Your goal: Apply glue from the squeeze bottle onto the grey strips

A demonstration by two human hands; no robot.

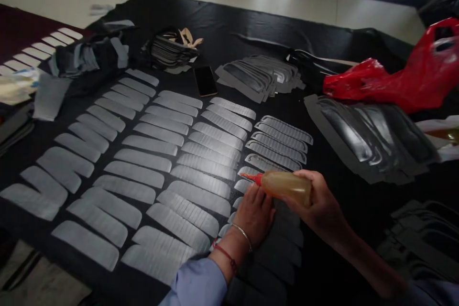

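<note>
In my right hand (319, 201) is a squeeze bottle (287, 186) of amber liquid, tilted on its side with its red nozzle pointing left. The nozzle tip hovers over or touches a grey, round-ended flat piece (247, 171) in the rightmost row; which one, I cannot tell. My left hand (254, 210) lies flat on pieces of that same row, just below the nozzle, fingers stretched out. Farther up this row, several pieces (279, 141) carry a shiny line along their edges. Similar grey pieces (201, 167) lie in rows to the left.
A black cover (201, 14) spreads under the pieces. Behind the rows lie a phone (205, 81), a stack of grey cut parts (261, 76) and a dark bundle (172, 50). At right, a red plastic bag (394, 76) sits by more stacked parts (373, 138).
</note>
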